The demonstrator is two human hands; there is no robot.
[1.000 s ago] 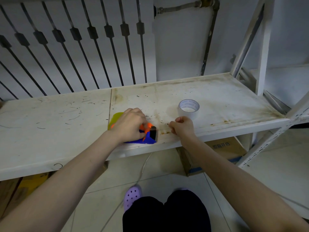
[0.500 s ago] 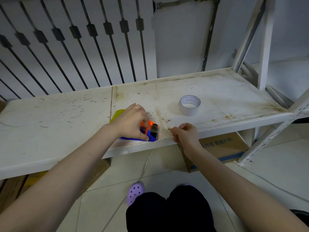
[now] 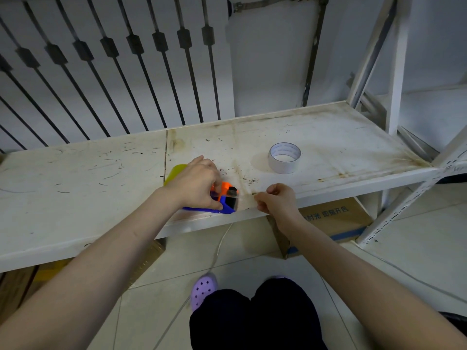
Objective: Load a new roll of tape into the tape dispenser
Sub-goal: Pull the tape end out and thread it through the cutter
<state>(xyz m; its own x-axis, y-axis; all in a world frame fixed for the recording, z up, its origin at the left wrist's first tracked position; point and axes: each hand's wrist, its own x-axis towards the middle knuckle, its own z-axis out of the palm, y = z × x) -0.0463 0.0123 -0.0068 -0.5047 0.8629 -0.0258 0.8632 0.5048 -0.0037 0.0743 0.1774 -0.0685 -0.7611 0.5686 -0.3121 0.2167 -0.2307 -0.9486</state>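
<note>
A blue, orange and yellow tape dispenser (image 3: 225,201) lies near the front edge of the white shelf (image 3: 75,188). My left hand (image 3: 195,184) presses down on it and covers most of its body; the black roller end sticks out to the right. Just right of it my right hand (image 3: 276,200) pinches something thin and clear, which looks like the tape's free end stretched from the dispenser's mouth. A whitish roll of tape (image 3: 284,158) lies flat on the shelf behind my right hand, touched by neither hand.
A white upright post (image 3: 396,72) and slanted braces stand at the shelf's right end. Dark railing bars (image 3: 136,61) run behind the shelf. A cardboard box (image 3: 331,218) sits on the floor beneath. My knees and a purple clog (image 3: 204,286) are below.
The camera has tipped down a little. My right hand has slid slightly right and toward the shelf's front edge, away from the dispenser. My left hand stays on the dispenser.
</note>
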